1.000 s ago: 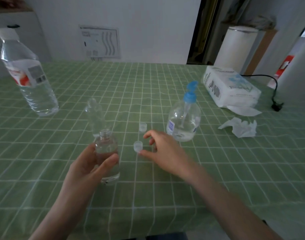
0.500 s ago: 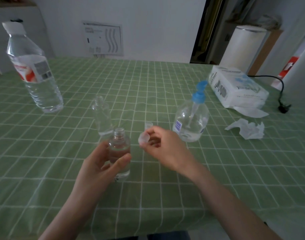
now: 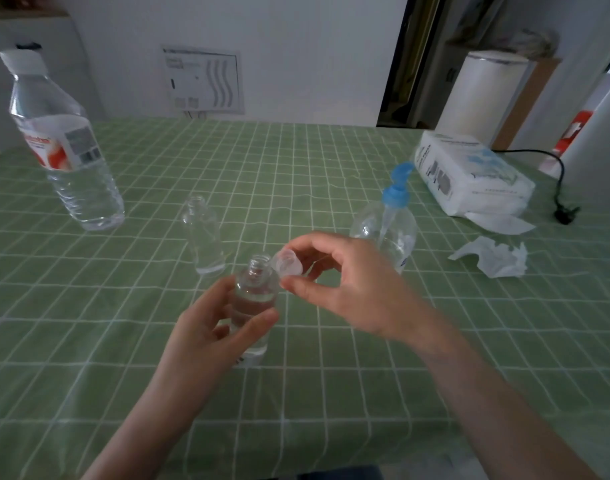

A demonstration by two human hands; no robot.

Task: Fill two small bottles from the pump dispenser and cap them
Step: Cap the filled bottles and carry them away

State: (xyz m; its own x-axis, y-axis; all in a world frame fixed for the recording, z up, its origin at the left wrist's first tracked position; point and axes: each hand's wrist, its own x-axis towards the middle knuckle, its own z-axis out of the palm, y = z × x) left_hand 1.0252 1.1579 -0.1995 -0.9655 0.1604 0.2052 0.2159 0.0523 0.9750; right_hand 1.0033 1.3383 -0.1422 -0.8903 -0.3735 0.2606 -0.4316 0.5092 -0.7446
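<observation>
A: Where's the bottle [image 3: 256,292] you're on?
B: In your L hand [image 3: 206,327]; thumb and fingers curl round its body; it's upright, neck bare, some clear liquid inside; can't tell if its base sits on the table [image 3: 296,168] or just above it
A: And your R hand [image 3: 345,285]?
B: Pinching the cap [image 3: 289,265] betw thumb and forefinger; other fingers loosely curled; cap's tilted, open side toward you, just right of the bottle's neck and approx level w/ it; not on the neck; touching it or not, can't tell, it's blurred there
A: 2nd bottle [image 3: 203,237]?
B: Stands uncapped on the table, behind and a bit left of your L hand, apart from it; clear; fill level too hard to read
A: Pump [image 3: 390,230]?
B: Right behind your R hand, lower part hidden by it; blue head on top
A: Anything else?
B: Water bottle [image 3: 67,161] far left; tissue pack [image 3: 469,178] far right; crumpled tissue [image 3: 490,259] just in front of the pack; black plug [image 3: 566,216] beside the pack, at the table's right edge
</observation>
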